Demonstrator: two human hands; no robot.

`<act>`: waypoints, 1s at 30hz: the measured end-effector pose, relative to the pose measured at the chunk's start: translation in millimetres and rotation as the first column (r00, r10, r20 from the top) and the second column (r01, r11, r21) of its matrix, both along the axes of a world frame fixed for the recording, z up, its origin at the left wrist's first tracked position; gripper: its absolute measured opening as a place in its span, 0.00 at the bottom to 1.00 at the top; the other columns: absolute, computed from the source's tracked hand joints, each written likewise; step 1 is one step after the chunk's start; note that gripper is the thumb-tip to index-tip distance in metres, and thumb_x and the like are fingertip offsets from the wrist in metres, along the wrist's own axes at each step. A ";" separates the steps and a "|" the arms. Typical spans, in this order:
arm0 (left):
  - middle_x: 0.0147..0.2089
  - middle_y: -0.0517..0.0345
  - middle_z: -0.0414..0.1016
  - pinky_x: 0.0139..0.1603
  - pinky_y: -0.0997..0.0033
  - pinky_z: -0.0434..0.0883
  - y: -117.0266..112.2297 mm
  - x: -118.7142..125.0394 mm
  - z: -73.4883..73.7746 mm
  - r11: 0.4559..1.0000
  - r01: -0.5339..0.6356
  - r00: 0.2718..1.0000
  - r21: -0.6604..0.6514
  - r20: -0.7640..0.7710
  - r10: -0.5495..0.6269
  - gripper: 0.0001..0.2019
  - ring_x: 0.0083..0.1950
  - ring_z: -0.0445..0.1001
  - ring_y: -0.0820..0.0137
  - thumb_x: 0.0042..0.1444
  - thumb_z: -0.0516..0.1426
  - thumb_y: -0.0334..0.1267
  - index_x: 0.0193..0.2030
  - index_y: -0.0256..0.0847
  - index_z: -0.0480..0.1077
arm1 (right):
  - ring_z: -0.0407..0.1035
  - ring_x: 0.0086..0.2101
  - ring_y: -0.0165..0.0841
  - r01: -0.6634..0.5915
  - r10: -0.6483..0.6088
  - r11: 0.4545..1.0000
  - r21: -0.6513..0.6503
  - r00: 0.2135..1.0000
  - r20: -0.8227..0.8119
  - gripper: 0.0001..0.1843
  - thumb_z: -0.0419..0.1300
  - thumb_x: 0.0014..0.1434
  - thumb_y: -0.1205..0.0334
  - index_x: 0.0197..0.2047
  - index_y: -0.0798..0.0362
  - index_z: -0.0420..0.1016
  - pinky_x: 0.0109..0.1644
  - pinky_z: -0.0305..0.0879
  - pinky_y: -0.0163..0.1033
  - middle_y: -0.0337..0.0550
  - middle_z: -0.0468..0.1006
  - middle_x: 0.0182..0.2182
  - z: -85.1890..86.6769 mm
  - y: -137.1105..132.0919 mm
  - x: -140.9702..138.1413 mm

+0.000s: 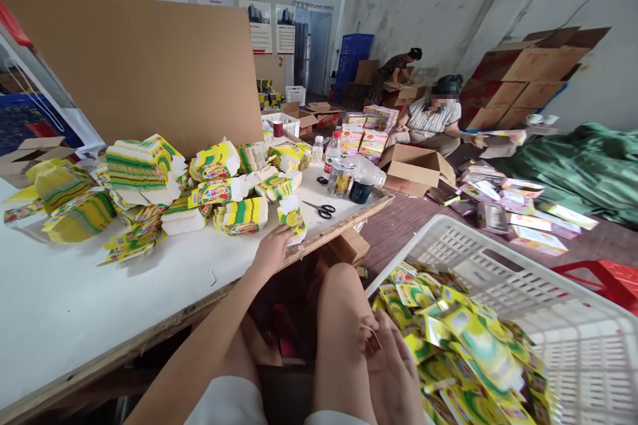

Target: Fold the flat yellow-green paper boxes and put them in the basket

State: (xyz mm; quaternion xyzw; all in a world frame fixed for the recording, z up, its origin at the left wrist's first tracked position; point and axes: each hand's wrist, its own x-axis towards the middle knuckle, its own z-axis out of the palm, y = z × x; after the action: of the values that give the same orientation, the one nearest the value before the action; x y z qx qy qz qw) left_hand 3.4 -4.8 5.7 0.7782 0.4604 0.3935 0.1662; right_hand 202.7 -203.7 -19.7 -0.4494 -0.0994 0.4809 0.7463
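Observation:
My left hand reaches over the table's front edge, its fingers closed on the lower end of a small yellow-green printed carton. Low over my right thigh is my right hand, fingers curled, with a thin tan loop like a rubber band at the fingertips. Bundles of flat folded cartons lie just left of my left hand, and a larger stack sits farther left. Beside my right hand stands a white plastic basket filled with loose yellow-green packets.
Black scissors lie on the white table, near a dark mug, a jar and a bottle. A cardboard sheet stands behind. Two people work beyond, near an open box and scattered packages.

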 end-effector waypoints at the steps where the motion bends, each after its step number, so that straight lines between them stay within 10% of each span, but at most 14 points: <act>1: 0.54 0.46 0.81 0.63 0.46 0.72 2.8 -3.7 -3.2 1.000 -0.007 1.000 0.023 -0.007 0.007 0.15 0.61 0.76 0.55 0.60 0.55 0.26 0.48 0.41 0.79 | 0.70 0.24 0.27 -0.019 0.019 1.000 -0.002 1.000 0.000 0.24 0.76 0.43 0.48 0.42 0.49 0.79 0.28 0.69 0.31 0.36 0.80 0.29 -3.0 0.3 -5.4; 8: 0.62 0.44 0.76 0.67 0.52 0.70 -45.1 -20.6 -0.3 0.948 -0.027 0.999 0.316 0.035 0.017 0.20 0.66 0.71 0.60 0.66 0.49 0.27 0.60 0.38 0.72 | 0.71 0.25 0.32 -0.247 0.248 0.969 -0.029 0.964 0.095 0.24 0.74 0.46 0.42 0.34 0.55 0.84 0.29 0.69 0.35 0.44 0.81 0.26 16.0 15.6 -42.2; 12: 0.63 0.42 0.75 0.67 0.57 0.71 -110.6 -16.5 -5.9 0.803 0.307 0.950 0.510 -0.114 -0.291 0.24 0.70 0.65 0.60 0.66 0.49 0.23 0.68 0.34 0.62 | 0.76 0.31 0.38 -0.251 0.245 0.968 0.008 0.951 0.187 0.24 0.68 0.53 0.41 0.42 0.52 0.84 0.35 0.73 0.40 0.48 0.85 0.37 26.3 22.9 -52.9; 17: 0.69 0.42 0.66 0.71 0.55 0.64 -166.2 -11.8 -17.2 0.846 0.486 0.862 0.220 0.040 -0.506 0.25 0.73 0.59 0.57 0.65 0.51 0.24 0.68 0.36 0.63 | 0.78 0.39 0.42 -0.357 0.333 0.934 0.032 0.899 0.286 0.16 0.71 0.53 0.51 0.44 0.48 0.82 0.45 0.75 0.43 0.46 0.85 0.40 14.4 21.0 -47.5; 20: 0.70 0.44 0.64 0.70 0.53 0.63 -168.9 -9.5 -9.6 0.916 0.391 0.764 -0.093 0.588 -0.266 0.24 0.72 0.62 0.55 0.67 0.54 0.36 0.69 0.43 0.63 | 0.79 0.37 0.44 -0.495 0.476 0.869 0.016 0.844 0.248 0.19 0.72 0.52 0.50 0.45 0.49 0.82 0.42 0.76 0.46 0.47 0.85 0.37 15.3 14.1 -51.0; 25: 0.57 0.40 0.79 0.57 0.52 0.74 -157.7 -7.3 11.8 0.489 0.760 0.451 -0.429 0.889 0.078 0.29 0.59 0.76 0.47 0.56 0.63 0.56 0.59 0.40 0.74 | 0.78 0.39 0.45 -0.603 0.575 0.798 -0.007 0.757 0.310 0.25 0.70 0.52 0.41 0.44 0.50 0.81 0.47 0.75 0.50 0.48 0.84 0.36 32.8 7.0 -63.4; 30: 0.52 0.42 0.82 0.55 0.56 0.74 -158.9 -7.9 12.4 0.481 0.786 0.363 -0.387 0.920 0.147 0.24 0.53 0.79 0.52 0.52 0.67 0.51 0.52 0.39 0.79 | 0.78 0.37 0.43 -0.610 0.567 0.790 -0.062 0.689 0.451 0.24 0.65 0.55 0.37 0.39 0.50 0.82 0.44 0.76 0.45 0.46 0.84 0.34 31.5 7.1 -60.9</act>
State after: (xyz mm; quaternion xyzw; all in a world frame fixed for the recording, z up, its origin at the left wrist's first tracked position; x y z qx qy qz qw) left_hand -4.5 -163.7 18.1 0.3656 0.2303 0.4245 0.7957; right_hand 141.8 -196.6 11.7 -0.4564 -0.4288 0.5728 0.5288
